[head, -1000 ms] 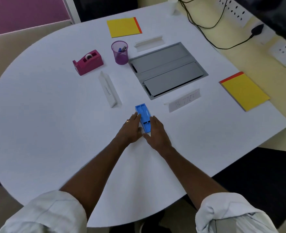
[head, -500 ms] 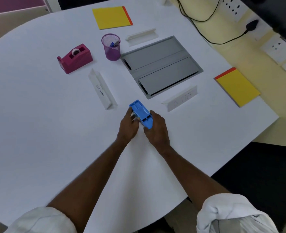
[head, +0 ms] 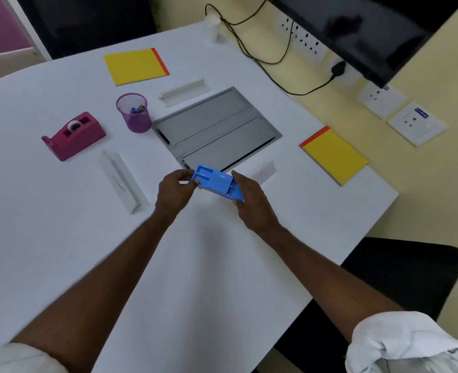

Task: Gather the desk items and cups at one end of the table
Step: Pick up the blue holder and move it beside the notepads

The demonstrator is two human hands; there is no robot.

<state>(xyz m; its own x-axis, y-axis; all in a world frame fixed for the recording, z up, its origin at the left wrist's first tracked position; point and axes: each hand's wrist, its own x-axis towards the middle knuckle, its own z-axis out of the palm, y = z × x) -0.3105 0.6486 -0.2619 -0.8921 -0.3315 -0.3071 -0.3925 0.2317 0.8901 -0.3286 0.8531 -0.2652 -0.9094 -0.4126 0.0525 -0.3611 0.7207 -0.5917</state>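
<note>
A blue plastic tray (head: 217,181) is held above the white table (head: 47,238), tilted. My left hand (head: 175,191) pinches its left end and my right hand (head: 250,201) grips its right end. A pink tape dispenser (head: 74,135) sits at the left. A purple mesh pen cup (head: 134,113) with pens stands behind it. Two yellow notepads lie flat, one at the back (head: 136,66) and one at the right (head: 334,154). A white paper cup (head: 212,27) stands at the far edge. White name plates lie at the left (head: 121,181), at the back (head: 183,91) and at the right (head: 263,173).
A grey cable hatch (head: 217,127) is set into the table's middle. A black cable (head: 263,60) runs from the far edge to wall sockets (head: 303,41). A black screen (head: 357,30) hangs on the yellow wall. A black chair (head: 411,275) stands at the right.
Both hands have lifted the blue tray off the table and turned it crosswise, moving it forward toward the hatch. The camera has tilted up, so the paper cup shows.
</note>
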